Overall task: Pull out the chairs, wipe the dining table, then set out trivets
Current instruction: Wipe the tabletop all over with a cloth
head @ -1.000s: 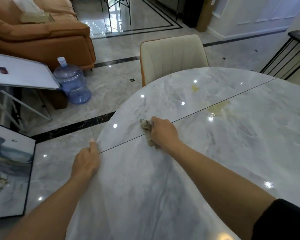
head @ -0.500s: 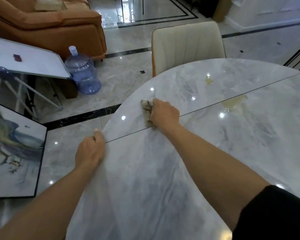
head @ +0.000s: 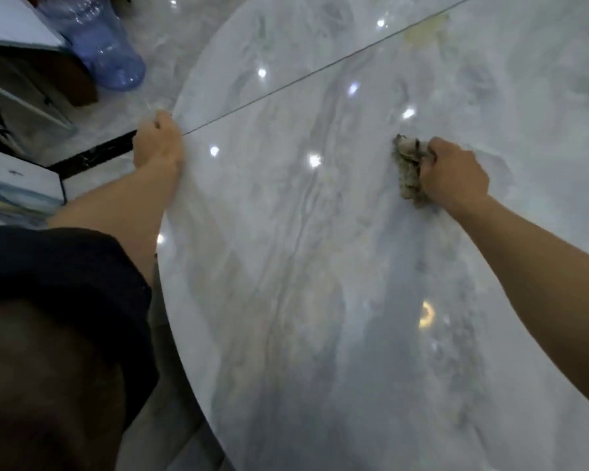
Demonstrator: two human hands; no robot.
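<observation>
The grey marble dining table [head: 320, 266] fills most of the view, with a thin seam running across its top. My right hand [head: 453, 173] grips a bunched grey-beige cloth [head: 409, 171] and presses it on the tabletop, right of centre. My left hand [head: 157, 142] holds the table's left edge right where the seam meets it, fingers curled over the rim. A yellowish stain [head: 425, 28] lies on the table near the top of the view. No chair or trivet is in view.
A blue water bottle [head: 106, 52] stands on the floor at the upper left, beside a white board on a stand [head: 11, 25]. A framed painting [head: 14, 188] lies on the floor at the left. My dark shirt fills the lower left.
My right hand has dragged the cloth rightward and toward me, across the seam. The camera has tilted down, so the chair and sofa dropped out of view. My left hand stays on the edge.
</observation>
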